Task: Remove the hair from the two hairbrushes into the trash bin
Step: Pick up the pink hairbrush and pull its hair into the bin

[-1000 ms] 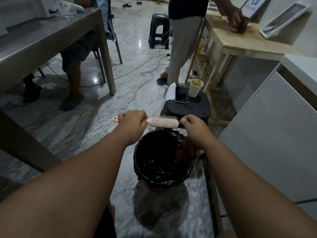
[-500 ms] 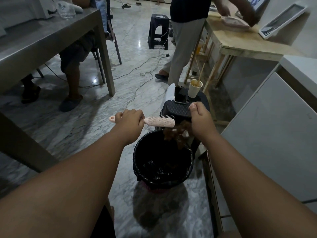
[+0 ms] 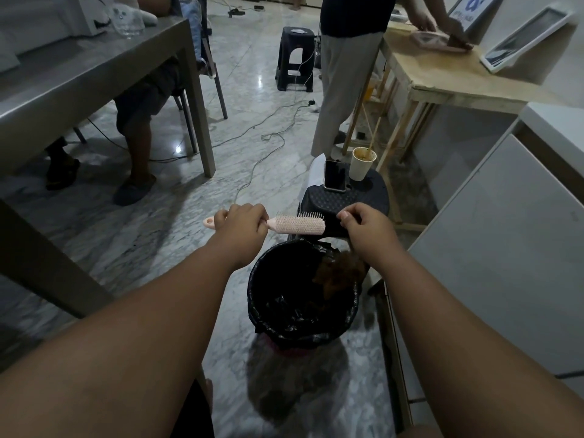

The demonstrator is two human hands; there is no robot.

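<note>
Hands: left hand point(image 3: 245, 223) grips one hairbrush point(image 3: 297, 224); one trash bin point(image 3: 303, 335) below.

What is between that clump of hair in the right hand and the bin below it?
Nothing visible. The brown hair hangs from the right hand straight over the open trash bin; the pink hairbrush, held by the left hand, sits off to the side.

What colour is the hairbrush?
Pale pink. The hairbrush, held by the left hand, shows best in the head view, the only one here.
</note>
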